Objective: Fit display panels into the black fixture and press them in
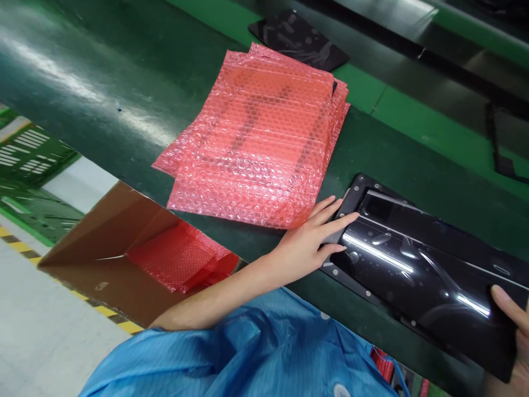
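Nearest: blue sleeve point(248, 353) across the bottom of the view, bare forearm reaching out of it to the right. At the near right edge, right hand point(514, 325), only thumb and part of the palm in view, thumb laid on the right end of a glossy black panel point(421, 264); whether that grip is closed around the end, cannot tell, since the fingers lie out of view. Panel flat on the dark green counter point(103, 99), long side running from centre to near right, streaked with glare. Left hand point(308, 242) resting on the panel's left end, fingers spread and straight, grip apart, pressing down, not wrapped around anything. Near left, below the counter's edge: open cardboard box point(103, 259) with pink bubble bags point(182, 259) lying inside. Further back, just left of the left hand: stack of pink bubble bags point(256, 138) on the counter, edges fanned. Far beyond the stack: another black panel point(300, 38), partly tucked under the stack's far corner.
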Demonstrator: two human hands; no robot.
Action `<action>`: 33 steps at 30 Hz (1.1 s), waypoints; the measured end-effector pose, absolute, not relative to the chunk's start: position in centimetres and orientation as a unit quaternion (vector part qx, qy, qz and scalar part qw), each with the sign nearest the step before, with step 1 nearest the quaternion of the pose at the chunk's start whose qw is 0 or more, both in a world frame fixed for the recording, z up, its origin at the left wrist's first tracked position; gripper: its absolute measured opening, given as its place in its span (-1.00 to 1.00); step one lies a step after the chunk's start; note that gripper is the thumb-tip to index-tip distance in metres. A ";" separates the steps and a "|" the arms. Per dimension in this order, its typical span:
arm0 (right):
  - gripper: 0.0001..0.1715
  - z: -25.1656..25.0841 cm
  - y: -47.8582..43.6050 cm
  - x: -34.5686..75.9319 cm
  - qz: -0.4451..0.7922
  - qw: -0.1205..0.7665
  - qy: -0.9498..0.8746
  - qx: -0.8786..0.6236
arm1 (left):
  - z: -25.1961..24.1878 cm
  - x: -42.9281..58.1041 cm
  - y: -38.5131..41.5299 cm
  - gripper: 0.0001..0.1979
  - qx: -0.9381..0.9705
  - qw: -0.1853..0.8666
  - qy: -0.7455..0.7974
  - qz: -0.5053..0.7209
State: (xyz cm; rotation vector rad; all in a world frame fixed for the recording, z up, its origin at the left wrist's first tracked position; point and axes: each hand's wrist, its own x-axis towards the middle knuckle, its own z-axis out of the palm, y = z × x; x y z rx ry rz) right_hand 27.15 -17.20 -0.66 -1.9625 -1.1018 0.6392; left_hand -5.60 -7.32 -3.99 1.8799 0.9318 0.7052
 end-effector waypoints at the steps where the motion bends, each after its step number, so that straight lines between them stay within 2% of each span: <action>1: -0.60 -0.4 -16.9 27.1 0.263 0.413 -0.369 -0.790 | -4.0 -5.6 -7.3 -0.42 0.761 0.444 0.377 0.286; 4: -0.53 0.3 -15.9 26.7 0.288 0.455 -0.216 -0.815 | -4.0 -5.5 -7.4 -0.45 0.764 0.435 0.379 0.289; 8: -0.43 1.2 -15.6 25.6 0.308 0.459 -0.179 -0.814 | -4.0 -5.5 -7.5 -0.50 0.775 0.416 0.381 0.286; 17: -0.63 2.0 -16.1 25.0 0.288 0.419 -0.232 -0.829 | -3.6 -5.5 -7.7 -0.65 0.814 0.353 0.381 0.260; 26: -0.57 1.7 -15.7 24.7 0.323 0.409 -0.177 -0.835 | -3.5 -5.4 -8.1 -0.65 0.829 0.309 0.389 0.258; 30: -0.62 1.5 -15.4 26.4 0.327 0.356 -0.200 -0.852 | -3.6 -5.2 -8.2 -0.66 0.832 0.278 0.400 0.265; 32: -0.66 1.8 -15.1 27.5 0.315 0.294 -0.239 -0.870 | -3.6 -5.1 -8.2 -0.67 0.832 0.267 0.406 0.267; 33: -0.59 1.9 -14.9 28.0 0.299 0.242 -0.264 -0.885 | -3.7 -5.0 -8.2 -0.67 0.833 0.264 0.406 0.269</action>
